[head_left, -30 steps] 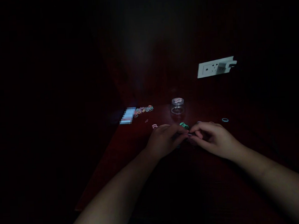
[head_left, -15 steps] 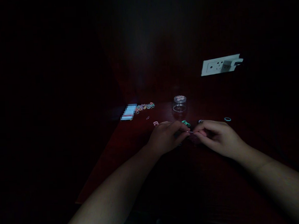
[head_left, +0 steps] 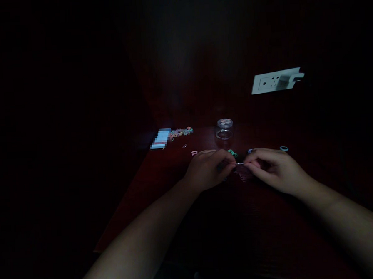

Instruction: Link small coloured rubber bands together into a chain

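Observation:
My left hand [head_left: 208, 169] and my right hand [head_left: 274, 168] meet over the dark red table, fingertips pinched. Between them a thin, pale, wire-like piece [head_left: 239, 163] is stretched level, each end held by one hand. Its kind is too small and dim to make out. Just below lies a small heap of thin pinkish pieces [head_left: 244, 175], partly in shadow. Beyond the fingers are green hair ties [head_left: 232, 153]. A pink hair tie [head_left: 194, 153] shows past my left hand, and a bluish one [head_left: 250, 151] is partly hidden by my right hand.
A lidded clear jar [head_left: 224, 130] stands behind my hands. At the back left, a lit phone [head_left: 161, 138] lies beside a pile of colourful hair ties [head_left: 182, 132]. One small clip-like piece [head_left: 184, 146] and a blue hair tie [head_left: 283, 148] lie apart. A wall socket [head_left: 275, 81] holds a plug.
My right hand has shifted slightly right, so the gap between the fingertips is a little wider. More of the thin piece and of the pinkish heap shows.

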Demonstrator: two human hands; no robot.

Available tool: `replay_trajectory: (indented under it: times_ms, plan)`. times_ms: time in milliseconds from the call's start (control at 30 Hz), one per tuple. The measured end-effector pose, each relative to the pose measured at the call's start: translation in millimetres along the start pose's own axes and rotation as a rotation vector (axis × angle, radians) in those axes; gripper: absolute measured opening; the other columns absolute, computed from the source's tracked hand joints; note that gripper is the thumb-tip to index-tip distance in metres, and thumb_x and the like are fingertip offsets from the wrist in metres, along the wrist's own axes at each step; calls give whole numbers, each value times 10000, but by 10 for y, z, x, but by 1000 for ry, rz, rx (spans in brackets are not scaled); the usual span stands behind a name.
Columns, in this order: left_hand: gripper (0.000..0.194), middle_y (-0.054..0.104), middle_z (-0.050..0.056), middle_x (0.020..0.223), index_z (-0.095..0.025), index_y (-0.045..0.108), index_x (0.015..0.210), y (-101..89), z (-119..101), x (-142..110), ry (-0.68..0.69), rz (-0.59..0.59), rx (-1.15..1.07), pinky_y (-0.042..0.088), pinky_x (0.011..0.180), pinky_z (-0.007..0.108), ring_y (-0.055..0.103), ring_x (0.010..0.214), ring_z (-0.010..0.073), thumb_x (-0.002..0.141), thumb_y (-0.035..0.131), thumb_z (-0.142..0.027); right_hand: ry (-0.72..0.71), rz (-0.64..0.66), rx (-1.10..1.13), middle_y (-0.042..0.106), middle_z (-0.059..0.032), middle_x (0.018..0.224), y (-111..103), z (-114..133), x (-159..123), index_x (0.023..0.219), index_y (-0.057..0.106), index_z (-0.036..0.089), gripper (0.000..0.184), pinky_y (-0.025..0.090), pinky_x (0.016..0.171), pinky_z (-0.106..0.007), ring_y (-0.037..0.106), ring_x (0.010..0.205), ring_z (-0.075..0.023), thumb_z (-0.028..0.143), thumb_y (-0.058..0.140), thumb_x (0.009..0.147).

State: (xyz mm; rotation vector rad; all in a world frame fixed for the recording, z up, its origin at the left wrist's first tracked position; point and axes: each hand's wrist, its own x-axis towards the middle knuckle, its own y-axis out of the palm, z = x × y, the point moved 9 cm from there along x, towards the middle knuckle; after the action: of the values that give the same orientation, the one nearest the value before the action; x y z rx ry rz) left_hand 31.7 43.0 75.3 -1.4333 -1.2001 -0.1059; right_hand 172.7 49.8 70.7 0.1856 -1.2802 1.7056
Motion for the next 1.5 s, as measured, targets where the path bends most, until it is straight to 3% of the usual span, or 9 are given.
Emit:
replay_trajectory:
  times_ms: [300, 500, 767, 967, 1167, 1500]
  plan:
    - [58, 725, -21, 867, -225, 620, 922, 9, 31, -12, -8, -2, -6, 509, 772, 293, 669, 803, 133, 867, 604, -237, 8, 8, 0, 507, 24, 644, 23, -28, -16, 847, 653, 186, 68, 414, 570, -246, 502, 580, -116, 222, 620, 896]
    - [242, 723, 15, 946, -224, 634, 1060, 22, -52, 1, 39, 55, -61, 518, 817, 330, 665, 873, 166, 837, 657, -316, -3, 12, 0, 513, 25, 635, 22, 2, -2, 848, 654, 185, 68, 416, 574, -247, 512, 575, -115, 220, 621, 896]
    - [100, 747, -22, 831, -224, 700, 874, 71, -9, -1, 3, 83, -5, 503, 730, 281, 674, 746, 125, 877, 618, -281, 14, 25, -7, 523, 28, 636, 30, -25, -12, 903, 654, 183, 59, 422, 563, -247, 524, 569, -117, 231, 627, 884]
    - [136, 746, -12, 801, -219, 706, 851, 56, -3, -9, -23, 73, 16, 502, 718, 283, 673, 724, 130, 882, 602, -301, 29, 26, 28, 530, 22, 659, 31, -52, -12, 979, 639, 171, 116, 418, 527, -241, 527, 569, -120, 222, 624, 876]
    - [129, 752, -22, 841, -222, 699, 875, 66, -15, -2, -18, 91, 23, 512, 761, 287, 675, 748, 118, 891, 595, -296, -25, 49, 28, 543, 5, 706, 44, 43, 11, 972, 667, 182, 108, 438, 609, -274, 544, 642, -138, 209, 643, 870]
    - [166, 749, -11, 848, -219, 699, 901, 95, -7, -7, -1, 109, -9, 517, 730, 282, 680, 757, 126, 916, 562, -311, -23, 57, 6, 553, -5, 678, 23, 72, 25, 903, 708, 188, 106, 416, 580, -271, 537, 620, -140, 239, 615, 897]
